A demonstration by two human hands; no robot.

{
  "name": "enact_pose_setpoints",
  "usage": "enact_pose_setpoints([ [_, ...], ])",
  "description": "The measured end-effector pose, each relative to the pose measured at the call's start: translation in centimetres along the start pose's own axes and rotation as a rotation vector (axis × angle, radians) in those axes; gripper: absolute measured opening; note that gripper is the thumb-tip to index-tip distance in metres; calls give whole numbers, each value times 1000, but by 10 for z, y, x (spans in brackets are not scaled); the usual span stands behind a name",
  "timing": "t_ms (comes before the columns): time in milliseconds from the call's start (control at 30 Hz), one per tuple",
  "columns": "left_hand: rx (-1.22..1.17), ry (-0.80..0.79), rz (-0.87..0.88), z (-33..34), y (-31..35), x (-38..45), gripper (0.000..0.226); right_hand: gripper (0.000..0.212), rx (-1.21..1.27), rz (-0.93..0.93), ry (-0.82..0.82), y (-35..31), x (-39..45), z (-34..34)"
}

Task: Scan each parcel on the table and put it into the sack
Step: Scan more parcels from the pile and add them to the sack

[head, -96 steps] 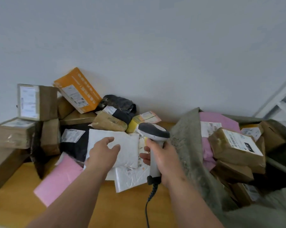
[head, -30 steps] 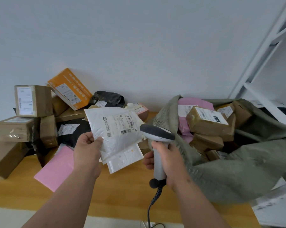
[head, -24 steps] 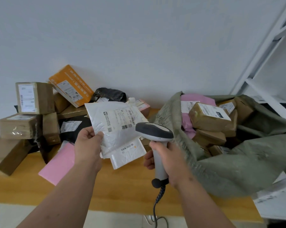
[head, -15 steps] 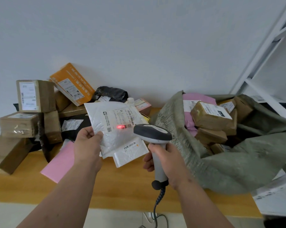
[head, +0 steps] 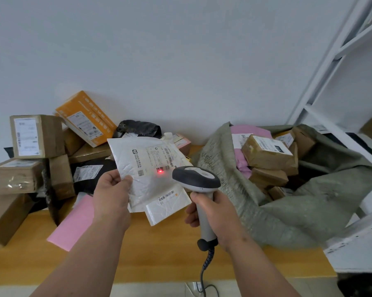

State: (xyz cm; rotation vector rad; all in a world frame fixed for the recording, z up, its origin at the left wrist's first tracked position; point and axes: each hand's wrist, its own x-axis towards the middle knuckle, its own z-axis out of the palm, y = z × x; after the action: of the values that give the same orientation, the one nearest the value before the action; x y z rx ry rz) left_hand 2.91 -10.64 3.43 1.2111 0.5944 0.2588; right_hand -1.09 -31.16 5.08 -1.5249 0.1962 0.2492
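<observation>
Head view, nearest first: two bare forearms reach in from the near edge over a wooden table (head: 159, 254). The right hand (head: 215, 213) is wrapped round the grip of a grey handheld scanner (head: 199, 185), whose coiled cable (head: 206, 264) drops off the near edge of the table. The scanner's dark head points left and away, at a white mailer (head: 146, 166) that the left hand (head: 112, 196) pinches by its near left corner, thumb on the printed face. The mailer is held up off the table, tilted, label toward the camera, and a red dot (head: 160, 171) glows on the barcode near the lower edge of the label. A smaller white packet (head: 168, 204) with its own barcode pokes out below the mailer; whether the left hand also holds it I cannot tell.

Left of the left forearm a pink mailer (head: 73, 224) lies flat on the table. Beyond it, against the far wall, parcels are heaped: brown boxes (head: 37, 136) stacked at the left, a black bag (head: 90, 170) with a white label, an orange box (head: 88, 116) leaning on top, and a crumpled black bag (head: 140, 128) behind.

At the right, a grey-green sack (head: 298, 200) slumps open on the table, holding brown boxes (head: 268, 153) and a pink mailer (head: 242, 133). White shelving (head: 352, 61) rises at the far right.
</observation>
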Motion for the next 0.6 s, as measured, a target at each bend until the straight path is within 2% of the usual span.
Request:
enact_pose_setpoints([
  [200,-3,-75,51,23,17,-8,15,14,22,-18,137,1,1,-8],
  [300,27,-153,96,39,23,-15,14,7,78,-45,233,-1,-1,-18],
  [467,89,-270,197,77,32,-35,13,16,156,-79,384,-2,-6,-50],
  [600,146,-339,277,120,31,-57,11,11,193,-126,486,-11,-10,-87],
])
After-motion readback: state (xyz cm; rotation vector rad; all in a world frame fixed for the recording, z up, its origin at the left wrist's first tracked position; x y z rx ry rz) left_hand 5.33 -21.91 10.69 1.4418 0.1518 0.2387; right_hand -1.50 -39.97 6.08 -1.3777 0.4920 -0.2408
